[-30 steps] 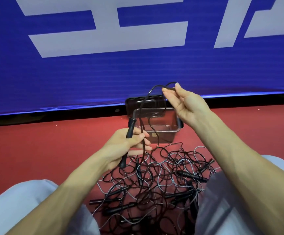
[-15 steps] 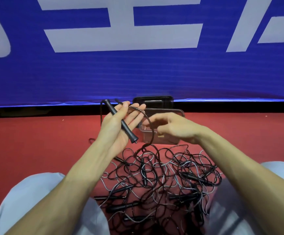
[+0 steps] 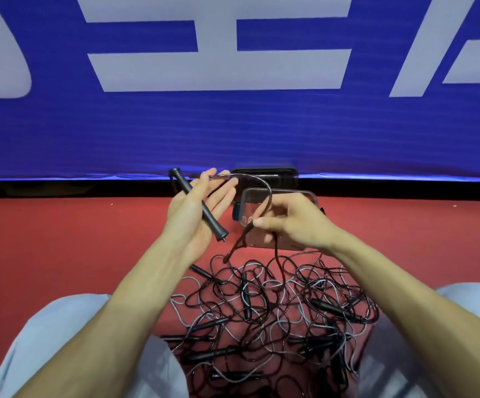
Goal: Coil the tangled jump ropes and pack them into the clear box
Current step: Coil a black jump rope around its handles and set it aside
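A tangled pile of black and grey jump ropes (image 3: 273,311) lies on the red floor between my knees. My left hand (image 3: 195,214) is raised palm up with its fingers straight. A black jump rope handle (image 3: 198,205) lies slantwise across that palm, wedged by the thumb. Its cord (image 3: 264,185) arcs over my left fingertips to my right hand (image 3: 293,222), which pinches it between thumb and fingers. From there the cord drops into the pile. The clear box (image 3: 304,196) stands just behind my right hand, partly hidden by it.
A black lid or case (image 3: 264,176) stands behind the clear box against the blue banner wall (image 3: 233,133). My knees in light trousers (image 3: 69,334) flank the pile. Red floor (image 3: 61,239) stretches to both sides.
My right hand came down from head height to in front of the box, still pinching the cord. My left hand rose, turned palm up and straightened its fingers under the handle.
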